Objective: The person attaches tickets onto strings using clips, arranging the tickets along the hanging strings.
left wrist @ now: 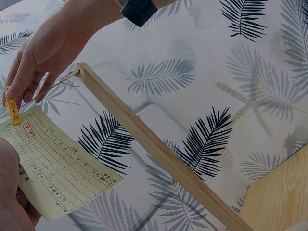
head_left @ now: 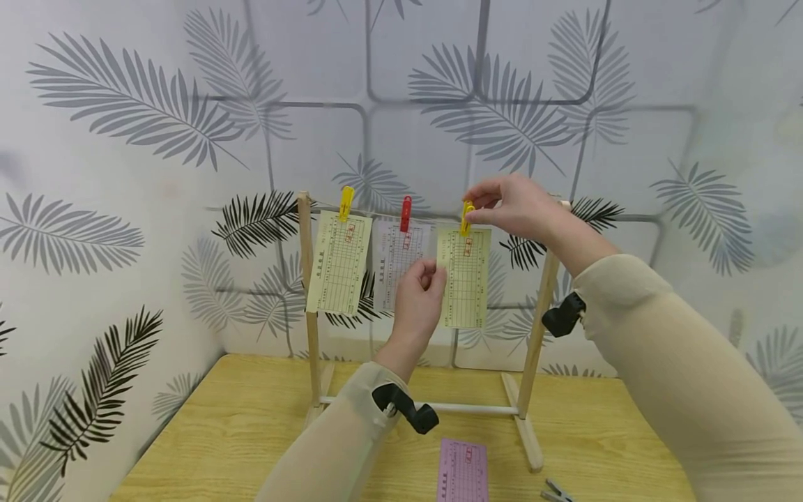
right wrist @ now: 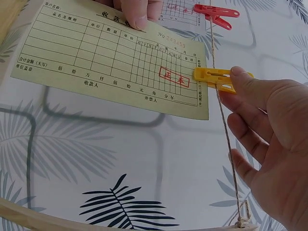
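Your right hand [head_left: 514,207] pinches the yellow peg [head_left: 466,218] on the string [right wrist: 222,120], clamping the green slip [head_left: 465,277] just below your fingers. Your left hand [head_left: 419,296] grips that slip's left edge, beside the red peg [head_left: 406,213].

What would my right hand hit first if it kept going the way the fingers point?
Probably the yellow peg that the right hand already pinches on the string; past it, the red peg. Depth is hard to judge.
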`<state>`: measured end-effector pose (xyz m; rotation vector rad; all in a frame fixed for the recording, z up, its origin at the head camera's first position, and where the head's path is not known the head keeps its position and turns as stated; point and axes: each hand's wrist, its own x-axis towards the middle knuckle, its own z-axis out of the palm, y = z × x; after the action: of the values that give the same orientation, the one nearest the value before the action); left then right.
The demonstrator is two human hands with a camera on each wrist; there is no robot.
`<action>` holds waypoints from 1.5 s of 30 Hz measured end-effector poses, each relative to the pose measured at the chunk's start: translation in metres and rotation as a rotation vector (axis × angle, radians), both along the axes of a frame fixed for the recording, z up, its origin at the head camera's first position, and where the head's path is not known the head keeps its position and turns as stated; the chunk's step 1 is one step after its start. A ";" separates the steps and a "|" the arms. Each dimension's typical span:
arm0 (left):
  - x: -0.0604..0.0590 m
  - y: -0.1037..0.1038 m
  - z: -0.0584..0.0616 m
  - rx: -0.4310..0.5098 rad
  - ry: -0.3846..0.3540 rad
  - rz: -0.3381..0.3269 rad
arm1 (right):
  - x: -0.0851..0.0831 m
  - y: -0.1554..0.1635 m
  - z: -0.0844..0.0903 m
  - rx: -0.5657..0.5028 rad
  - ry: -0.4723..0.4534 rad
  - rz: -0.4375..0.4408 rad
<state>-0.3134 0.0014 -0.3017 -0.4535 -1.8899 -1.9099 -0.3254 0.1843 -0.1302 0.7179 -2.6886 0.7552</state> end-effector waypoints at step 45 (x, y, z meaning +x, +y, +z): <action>0.015 -0.019 -0.027 -0.001 -0.025 -0.011 | 0.020 0.013 -0.009 0.059 0.162 -0.063</action>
<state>-0.2981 -0.0178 -0.3284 -0.4433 -1.9073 -1.9306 -0.3055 0.1971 -0.1392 0.6741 -2.5826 0.5786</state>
